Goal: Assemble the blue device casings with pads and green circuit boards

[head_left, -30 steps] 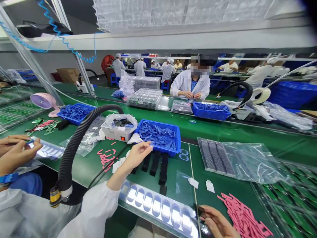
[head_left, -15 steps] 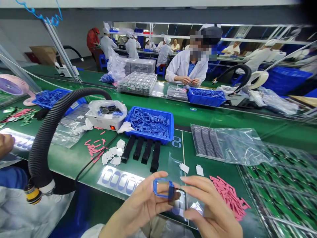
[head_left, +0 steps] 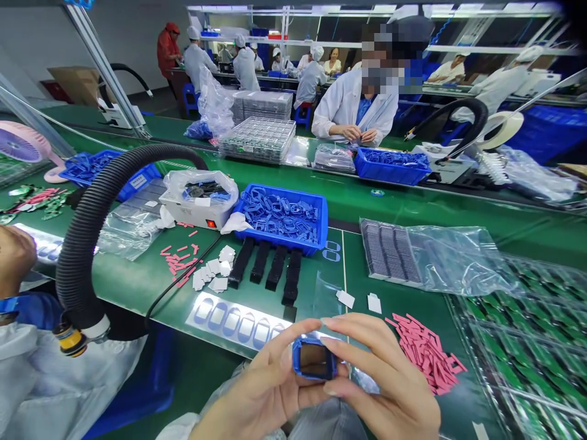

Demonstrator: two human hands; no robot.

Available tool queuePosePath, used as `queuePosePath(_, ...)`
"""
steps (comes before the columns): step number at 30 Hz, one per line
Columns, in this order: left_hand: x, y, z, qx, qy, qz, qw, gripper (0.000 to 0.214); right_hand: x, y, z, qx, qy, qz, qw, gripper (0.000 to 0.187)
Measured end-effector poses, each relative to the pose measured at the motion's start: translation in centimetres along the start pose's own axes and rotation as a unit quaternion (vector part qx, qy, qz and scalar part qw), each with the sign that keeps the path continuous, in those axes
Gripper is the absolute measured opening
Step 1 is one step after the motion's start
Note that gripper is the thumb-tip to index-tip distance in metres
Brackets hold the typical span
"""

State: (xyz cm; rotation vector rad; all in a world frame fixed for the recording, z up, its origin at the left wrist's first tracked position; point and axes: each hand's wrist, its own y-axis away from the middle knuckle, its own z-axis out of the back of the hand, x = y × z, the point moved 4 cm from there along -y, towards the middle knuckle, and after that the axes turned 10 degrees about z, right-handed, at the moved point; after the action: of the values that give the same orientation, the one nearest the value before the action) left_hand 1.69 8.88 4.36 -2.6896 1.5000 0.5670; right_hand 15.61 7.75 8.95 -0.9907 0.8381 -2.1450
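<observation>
My left hand (head_left: 261, 391) grips a small blue plastic frame (head_left: 296, 362) by its left side, above the table's front edge. A dark, glassy rectangular panel (head_left: 314, 360) fills the frame's opening; whether it is fully seated I cannot tell. My right hand (head_left: 389, 379) is closed at the right side of the frame, its fingertips pinching the panel's edge. Behind the hands lies a silvery strip (head_left: 247, 327) bearing several blue-grey outlined shapes. Small white pieces (head_left: 345, 299) and a heap of pink strips (head_left: 428, 354) lie nearby.
A blue bin (head_left: 323, 226) of blue frames stands ahead, with black foam strips (head_left: 261, 260) before it. A black hose (head_left: 76, 244) arches at left from a white box (head_left: 197, 211). Bagged grey parts (head_left: 389, 250) and trays of green boards (head_left: 518, 342) are right. A co-worker (head_left: 353, 110) sits opposite.
My right hand has moved left, bringing the dark panel from beside the blue frame into its opening. The frame has turned a little. The camera view has shifted slightly.
</observation>
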Motion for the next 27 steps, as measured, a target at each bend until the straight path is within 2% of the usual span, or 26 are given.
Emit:
queuePosePath(2,0.1,0.0,0.0,-0.004,0.006,-0.001,1.000,0.042,-0.1,0.2,-0.1,0.011,0.003,-0.002,1.000,0.031)
queuePosePath(6,0.1,0.0,-0.1,-0.012,0.005,-0.002,1.000,0.042,-0.2,0.6,0.1,0.010,0.004,-0.040,0.999,0.053)
queuePosePath(7,0.1,0.0,-0.2,-0.013,0.004,0.000,1.000,0.042,-0.2,0.6,0.2,0.012,0.004,-0.044,0.999,0.052)
queuePosePath(11,0.1,-0.1,-0.3,-0.020,-0.013,0.010,1.000,0.043,0.0,0.3,0.4,0.043,0.020,-0.016,0.999,0.028)
queuePosePath(13,0.5,-0.3,0.0,-0.048,-0.034,0.002,0.998,0.045,-0.1,0.4,0.4,0.046,0.027,-0.013,0.998,0.025)
queuePosePath(16,1.3,-0.4,0.9,-0.130,-0.103,-0.085,0.983,0.045,-0.3,0.9,-0.1,0.029,0.022,-0.035,0.999,0.025)
queuePosePath(18,1.8,-0.3,1.7,-0.195,-0.159,-0.176,0.952,0.040,-0.1,1.3,-0.7,0.012,0.001,-0.047,0.999,0.026)
queuePosePath(20,2.4,0.0,2.4,-0.250,-0.176,-0.236,0.922,0.037,0.3,1.6,-1.3,0.000,-0.010,-0.050,0.999,0.028)
queuePosePath(22,2.9,0.3,3.1,-0.284,-0.145,-0.254,0.913,0.037,0.6,1.9,-1.6,0.007,-0.005,-0.043,0.999,0.032)
queuePosePath(24,3.1,0.6,3.5,-0.291,-0.099,-0.250,0.918,0.036,-0.1,2.5,-1.3,0.035,0.014,-0.039,0.999,0.033)
queuePosePath(27,2.5,1.3,3.9,-0.281,-0.051,-0.241,0.927,0.032,-3.9,4.7,0.6,0.067,0.096,-0.101,0.988,0.023)
